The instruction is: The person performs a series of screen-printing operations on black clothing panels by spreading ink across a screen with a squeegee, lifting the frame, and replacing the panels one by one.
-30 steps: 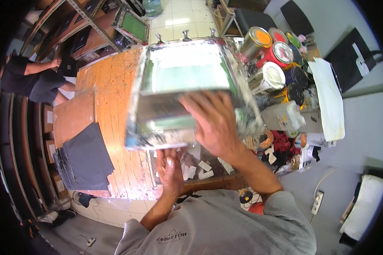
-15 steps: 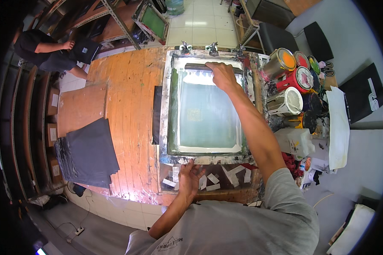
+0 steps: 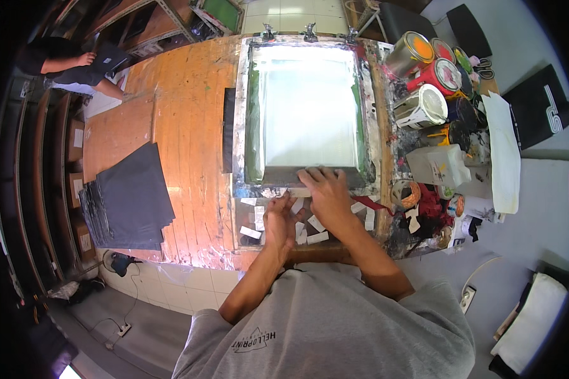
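Observation:
A screen-printing frame (image 3: 241, 136) lies flat on the wooden table, its pale mesh (image 3: 310, 114) bordered by green. My right hand (image 3: 327, 192) grips a dark, wide squeegee (image 3: 281, 175) at the near end of the mesh, fingers bent over its top. At the near rim of the frame is my left hand (image 3: 279, 222), its fingertips curled against the edge; part of its grip is hidden under the rim. Metal hinge clamps (image 3: 310, 33) hold the far side of the frame. Whatever lies beneath the mesh cannot be made out.
Black sheets (image 3: 133, 202) are stacked at the table's left. Open paint cans (image 3: 422, 106) and a plastic jug (image 3: 437, 165) crowd the right side. Pale tape pieces (image 3: 250, 232) lie near the front edge. A co-worker (image 3: 69, 63) stands at the far left beside shelves.
My right hand has drawn the squeegee from the far end of the mesh to the near end. The white ink band at the far end has spread thin. My left hand stays at the near rim.

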A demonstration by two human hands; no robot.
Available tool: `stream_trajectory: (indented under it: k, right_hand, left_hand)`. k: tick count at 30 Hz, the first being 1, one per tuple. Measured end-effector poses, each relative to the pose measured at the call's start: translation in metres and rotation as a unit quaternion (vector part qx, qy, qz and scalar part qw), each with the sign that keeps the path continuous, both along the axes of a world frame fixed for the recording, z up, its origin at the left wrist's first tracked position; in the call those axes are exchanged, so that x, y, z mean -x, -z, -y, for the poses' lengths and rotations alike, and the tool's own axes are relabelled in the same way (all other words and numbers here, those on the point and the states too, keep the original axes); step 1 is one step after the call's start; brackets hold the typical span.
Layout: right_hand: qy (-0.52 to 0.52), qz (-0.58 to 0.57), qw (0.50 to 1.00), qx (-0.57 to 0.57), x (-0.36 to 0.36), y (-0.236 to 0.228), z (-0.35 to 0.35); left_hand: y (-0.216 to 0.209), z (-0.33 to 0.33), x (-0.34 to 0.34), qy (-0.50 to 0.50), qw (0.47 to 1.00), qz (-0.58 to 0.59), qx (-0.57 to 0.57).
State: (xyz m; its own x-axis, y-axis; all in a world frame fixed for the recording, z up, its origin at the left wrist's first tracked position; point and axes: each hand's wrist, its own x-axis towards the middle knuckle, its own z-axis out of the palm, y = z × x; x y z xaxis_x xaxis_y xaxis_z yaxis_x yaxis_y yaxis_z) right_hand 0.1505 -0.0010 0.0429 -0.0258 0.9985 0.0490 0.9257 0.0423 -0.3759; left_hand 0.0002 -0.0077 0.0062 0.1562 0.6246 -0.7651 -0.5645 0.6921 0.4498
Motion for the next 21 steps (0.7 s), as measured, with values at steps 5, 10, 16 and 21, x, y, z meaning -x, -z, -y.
stream_trajectory:
  k: [5, 10, 16, 21]
  right_hand:
    - [0.004, -0.072, 0.993, 0.094, -0.008, -0.004, -0.012]
    - [0.004, -0.102, 0.989, 0.107, -0.014, 0.002, -0.013]
    - [0.010, -0.020, 1.000, -0.013, 0.006, 0.028, 0.006]
    - [0.018, 0.025, 0.998, -0.048, -0.009, 0.056, -0.047]
  left_hand:
    - [0.011, -0.002, -0.002, -0.011, 1.000, -0.010, 0.016]
    - [0.020, -0.002, 0.000, -0.023, 0.999, -0.006, 0.031]
    - [0.028, 0.000, 0.000, -0.027, 0.999, -0.021, 0.020]
    - [0.031, 0.006, 0.003, -0.018, 0.999, -0.034, 0.012]
